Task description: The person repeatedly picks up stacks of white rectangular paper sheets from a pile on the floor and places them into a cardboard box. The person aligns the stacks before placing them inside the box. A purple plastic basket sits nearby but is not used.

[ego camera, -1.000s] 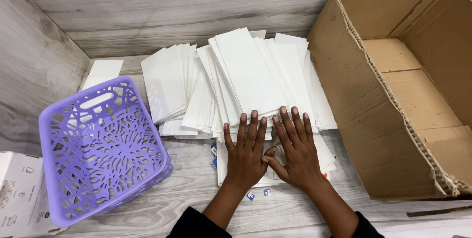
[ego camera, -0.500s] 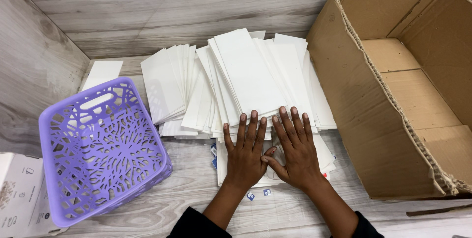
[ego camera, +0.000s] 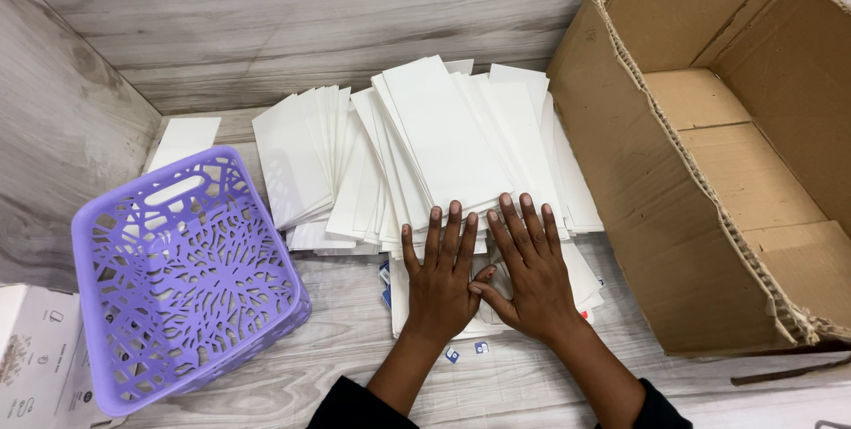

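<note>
Open brown cardboard box [ego camera: 709, 163], right side, tipped toward centre, torn corrugated rim, inside bare. Lilac openwork plastic basket [ego camera: 186, 278], near left, tilted, nothing in it. Fanned heap of white flat cartons [ego camera: 434, 145] at centre, reaching far toward the wall; one loose white carton [ego camera: 183, 139] lies far left behind the basket. White printed box [ego camera: 35, 358] at the near-left edge. Small blue label tabs [ego camera: 466, 351] show under the heap's near edge.

Left hand [ego camera: 441, 283] and right hand [ego camera: 525, 274] lie flat, fingers spread, thumbs touching, pressed on the heap's near end; nothing gripped.

Versus earlier frame: hands and cartons unchanged; view shifted slightly.
</note>
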